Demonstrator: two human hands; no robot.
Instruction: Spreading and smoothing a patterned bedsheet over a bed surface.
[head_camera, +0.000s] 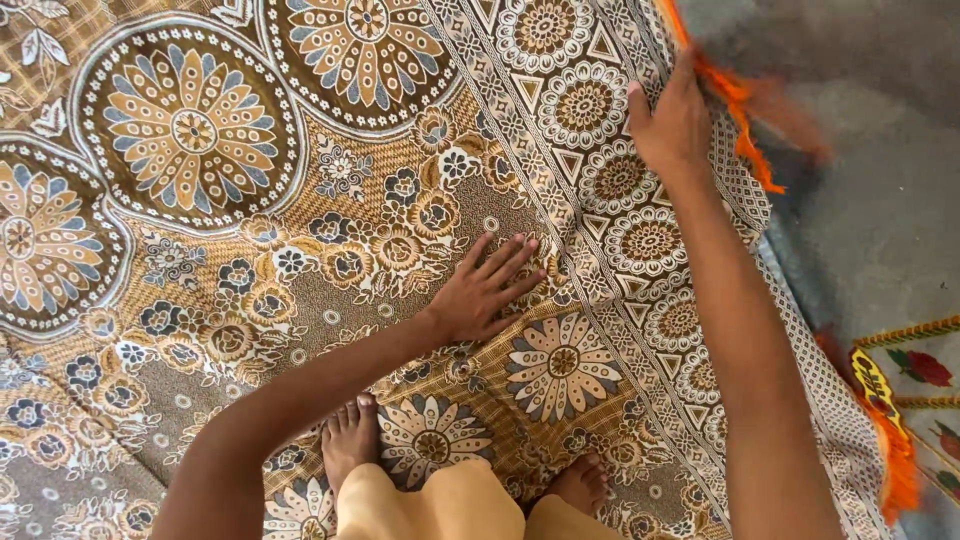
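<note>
Brown, cream and dark blue woven cloth, a patterned bedspread (300, 230), lies spread flat beneath both of your hands and fills most of the view. To the far left of your left hand, the cloth carries large round flower medallions; closer to that hand, it shows a band of smaller dark blossoms. Your left hand (487, 288) rests palm down on the bedspread with the fingers spread wide and straight, gripping nothing, the fingertips touching the weave just short of the border strip. Below that hand, toward your body, your two bare feet (350, 440) stand on the cloth, one on each side of a flower motif, with a fold of tan garment (450, 505) between them. To the right of your left hand, the border of circles and triangles runs diagonally up to your right hand. Your right hand (672, 125) lies on that border near the edge, seen from the back, fingers drawn close together and bent over the cloth; you cannot tell whether they pinch the edge or only press it. Just beside that hand, to its right, an orange fringe (745, 110) along the bedspread edge appears blurred. Further right lies bare grey floor (880, 200), and below your right forearm a second, embroidered cloth (915, 390) with orange trim touches the frame edge.
</note>
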